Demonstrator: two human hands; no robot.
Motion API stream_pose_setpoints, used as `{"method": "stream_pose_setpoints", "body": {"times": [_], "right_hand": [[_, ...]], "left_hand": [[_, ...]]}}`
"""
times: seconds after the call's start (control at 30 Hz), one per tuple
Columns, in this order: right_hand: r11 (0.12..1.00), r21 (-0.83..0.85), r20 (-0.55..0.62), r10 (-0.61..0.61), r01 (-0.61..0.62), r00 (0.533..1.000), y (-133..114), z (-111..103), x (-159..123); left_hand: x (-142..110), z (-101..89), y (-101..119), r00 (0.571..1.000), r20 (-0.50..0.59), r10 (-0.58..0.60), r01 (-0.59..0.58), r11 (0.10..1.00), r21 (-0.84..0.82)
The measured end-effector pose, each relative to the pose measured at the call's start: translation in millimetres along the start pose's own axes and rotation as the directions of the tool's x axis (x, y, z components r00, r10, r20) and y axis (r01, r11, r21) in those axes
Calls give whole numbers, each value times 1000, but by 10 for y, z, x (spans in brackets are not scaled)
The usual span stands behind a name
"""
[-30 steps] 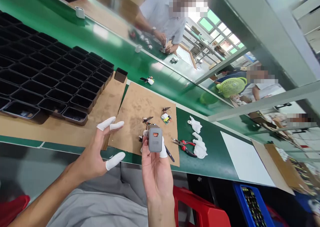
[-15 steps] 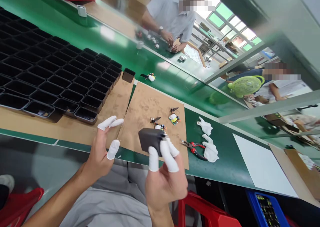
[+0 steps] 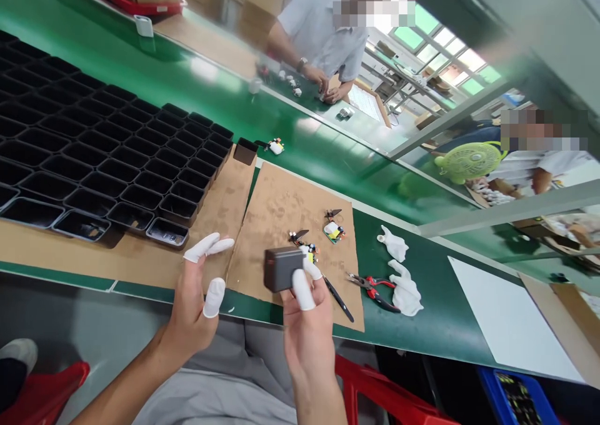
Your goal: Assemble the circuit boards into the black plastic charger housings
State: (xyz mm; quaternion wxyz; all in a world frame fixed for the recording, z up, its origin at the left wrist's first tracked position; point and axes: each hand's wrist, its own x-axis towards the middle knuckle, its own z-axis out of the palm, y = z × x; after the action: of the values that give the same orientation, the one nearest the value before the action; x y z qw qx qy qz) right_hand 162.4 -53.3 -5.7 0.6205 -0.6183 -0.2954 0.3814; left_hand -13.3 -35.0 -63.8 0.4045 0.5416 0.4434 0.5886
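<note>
I see the right hand [image 3: 309, 315] pinching a dark grey casing [image 3: 279, 270] above the cardboard sheet [image 3: 267, 209] on the table [image 3: 429, 322]. Left hand [image 3: 193, 312] is half open, thumb apart from fingers, nothing in it. Tweezers [image 3: 340, 299] lie on the sheet near the pliers [image 3: 372, 285].

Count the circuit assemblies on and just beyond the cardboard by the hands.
3 visible: the far assembly on the green surface, the right assembly on the cardboard near its right edge, the nearest assembly partly behind the casing in the right hand; more may hide there.
</note>
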Motion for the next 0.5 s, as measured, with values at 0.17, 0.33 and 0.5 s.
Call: {"method": "stream_pose_setpoints", "body": {"times": [0.17, 0.33, 0.5], "right_hand": [[873, 381, 112, 284, -306, 952, -445, -112, 273], [928, 284, 148, 205, -240, 967, -617, -224, 641], [906, -292, 191, -260, 307, 947, -624, -291, 1701]], "left_hand": [[-81, 15, -32, 998, 3, -65, 65, 998, -18], [-177, 24, -140, 993, -27, -116, 116, 993, -7], [-210, 56, -168, 986, -27, -167, 168, 981, 99]]}}
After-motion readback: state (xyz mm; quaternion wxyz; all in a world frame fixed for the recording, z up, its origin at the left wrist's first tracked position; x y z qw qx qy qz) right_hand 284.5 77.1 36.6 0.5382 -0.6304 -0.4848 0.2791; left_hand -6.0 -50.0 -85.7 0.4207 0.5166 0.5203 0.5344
